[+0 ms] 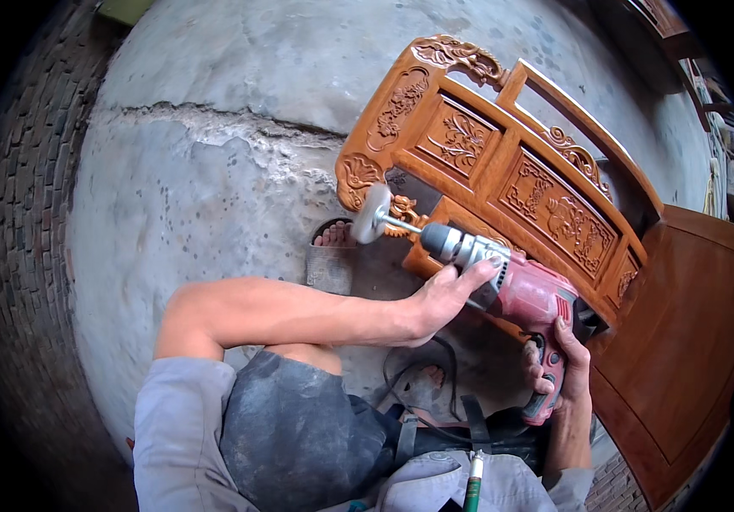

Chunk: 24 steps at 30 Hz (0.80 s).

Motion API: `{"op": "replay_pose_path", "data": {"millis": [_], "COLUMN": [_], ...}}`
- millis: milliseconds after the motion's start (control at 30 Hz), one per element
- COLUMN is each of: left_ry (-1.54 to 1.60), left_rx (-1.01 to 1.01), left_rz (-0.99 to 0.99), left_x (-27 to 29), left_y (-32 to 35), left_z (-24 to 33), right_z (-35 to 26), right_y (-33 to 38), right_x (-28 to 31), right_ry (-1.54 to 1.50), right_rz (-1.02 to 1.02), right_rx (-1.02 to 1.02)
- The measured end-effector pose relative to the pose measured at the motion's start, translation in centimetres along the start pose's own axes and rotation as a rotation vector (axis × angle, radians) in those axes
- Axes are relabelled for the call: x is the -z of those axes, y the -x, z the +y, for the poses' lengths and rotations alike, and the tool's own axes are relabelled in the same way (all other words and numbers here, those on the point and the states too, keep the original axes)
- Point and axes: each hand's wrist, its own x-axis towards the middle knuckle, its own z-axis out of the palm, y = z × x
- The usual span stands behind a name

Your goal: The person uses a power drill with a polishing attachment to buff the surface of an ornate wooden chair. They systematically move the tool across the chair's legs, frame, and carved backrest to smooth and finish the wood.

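Observation:
A red and grey power drill (pixel 539 294) is held in both my hands. My left hand (pixel 445 299) is closed round the front of its body, thumb on top behind the chuck (pixel 443 241). Round the pistol handle wraps my right hand (pixel 573 363), fingers at the trigger. From the chuck a thin metal shaft carries a pale round buffing wheel (pixel 373 213), its edge blurred. The wheel is next to a small carved piece (pixel 403 212) at the lower left of a carved wooden furniture back (pixel 478 149); whether they touch I cannot tell.
A smooth brown wooden panel (pixel 674 341) stands at the right. The drill's black cord (pixel 394 363) hangs by my legs. My sandalled foot (pixel 330 256) is on the stained concrete floor (pixel 188 196), which has a rough crack. Brickwork (pixel 30 213) runs along the left.

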Motion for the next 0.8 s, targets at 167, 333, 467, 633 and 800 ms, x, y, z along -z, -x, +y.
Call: {"op": "replay_pose_path", "data": {"millis": [167,333,467,633,800], "left_ry": [-0.005,-0.012,-0.097,-0.125,-0.138], "left_rx": [0.037,0.034,-0.002,0.096,0.096], "left_rz": [-0.002,0.003,-0.020,-0.052,-0.038], "left_x": [0.5,-1.5,-1.7,-1.6,-2.4], "left_y": [0.9,0.0,-0.4,-0.5,-1.3], "left_z": [-0.9,-0.8,-2.4,-3.5,-3.5], "right_z": [0.6,0.8,1.9,2.6,3.0], "right_y": [0.1,1.6,3.0,3.6,3.8], "right_x": [0.1,1.5,2.3,2.9,3.4], "right_ry": [-0.038,-0.039,-0.077,-0.117,-0.131], "right_rz": [-0.003,0.004,0.049,0.071,0.106], "right_rx": [-0.021,0.041,0.052,0.064,0.108]}}
